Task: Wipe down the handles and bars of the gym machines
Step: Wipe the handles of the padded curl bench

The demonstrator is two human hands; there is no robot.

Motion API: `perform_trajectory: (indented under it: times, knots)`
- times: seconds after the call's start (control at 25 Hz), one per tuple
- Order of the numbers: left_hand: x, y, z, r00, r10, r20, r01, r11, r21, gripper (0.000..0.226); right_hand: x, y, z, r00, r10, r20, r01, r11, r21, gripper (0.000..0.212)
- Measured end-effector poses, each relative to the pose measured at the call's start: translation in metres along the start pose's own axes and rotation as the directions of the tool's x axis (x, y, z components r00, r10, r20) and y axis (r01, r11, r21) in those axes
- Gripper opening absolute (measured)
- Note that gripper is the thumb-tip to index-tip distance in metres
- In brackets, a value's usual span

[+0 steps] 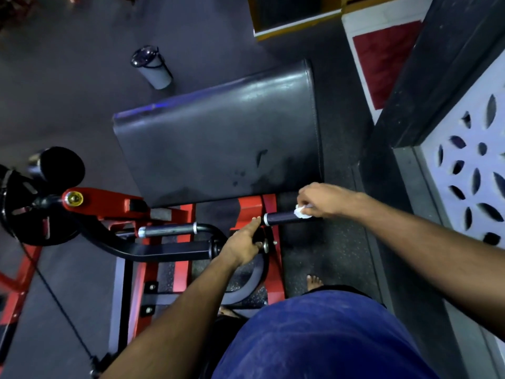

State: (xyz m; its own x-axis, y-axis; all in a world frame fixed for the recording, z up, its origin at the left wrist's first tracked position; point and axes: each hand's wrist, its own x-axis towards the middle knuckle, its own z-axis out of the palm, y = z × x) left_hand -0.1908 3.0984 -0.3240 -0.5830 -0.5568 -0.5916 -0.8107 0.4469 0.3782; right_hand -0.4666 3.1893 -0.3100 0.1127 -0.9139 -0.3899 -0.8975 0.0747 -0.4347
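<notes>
A red and black curl machine stands below me. Its right handle (278, 216) is a black grip with a white ring at the inner end. My right hand (322, 199) pinches a small white wipe (300, 212) against the outer end of that handle. My left hand (241, 243) grips the black curved bar just below the handle's inner end, fingertips near the white ring. The left handle (166, 230) lies free to the left on the same bar.
A large black arm pad (218, 132) slopes away beyond the handles. A black weight plate (41, 198) hangs at the left on the red pivot arm (101, 201). A white bottle (153, 67) stands on the floor. A patterned white wall panel (470, 165) closes the right.
</notes>
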Motion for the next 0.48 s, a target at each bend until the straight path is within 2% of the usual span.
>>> perform_trajectory:
  times: [0.08, 0.16, 0.24, 0.28, 0.4, 0.48]
  knots:
    - [0.000, 0.002, 0.006, 1.000, 0.016, -0.009, -0.016, 1.000, 0.012, 0.080, -0.016, 0.022, -0.004, 0.997, 0.079, -0.020, -0.076, 0.991, 0.115, 0.027]
    - [-0.002, 0.002, 0.009, 0.999, 0.029, -0.024, -0.029, 1.000, 0.008, 0.085, -0.020, 0.033, -0.003, 0.987, 0.161, -0.030, -0.149, 0.960, 0.238, 0.022]
    - [-0.006, 0.003, 0.010, 0.998, 0.070, -0.005, -0.070, 0.997, 0.032, 0.093, -0.020, 0.034, 0.000, 0.966, 0.258, 0.006, -0.238, 0.881, 0.408, 0.018]
    - [-0.007, 0.006, 0.010, 0.996, 0.089, 0.013, -0.090, 0.994, 0.064, 0.095, -0.020, 0.034, 0.003, 0.953, 0.298, 0.056, -0.282, 0.803, 0.525, 0.019]
    - [-0.005, 0.011, 0.004, 0.994, 0.094, 0.047, -0.099, 0.986, 0.137, 0.092, -0.025, 0.027, 0.011, 0.927, 0.305, 0.216, -0.343, 0.464, 0.816, 0.028]
    - [-0.004, 0.014, 0.000, 0.995, 0.085, 0.051, -0.092, 0.982, 0.166, 0.092, -0.019, 0.016, 0.013, 0.923, 0.304, 0.237, -0.350, 0.404, 0.845, 0.027]
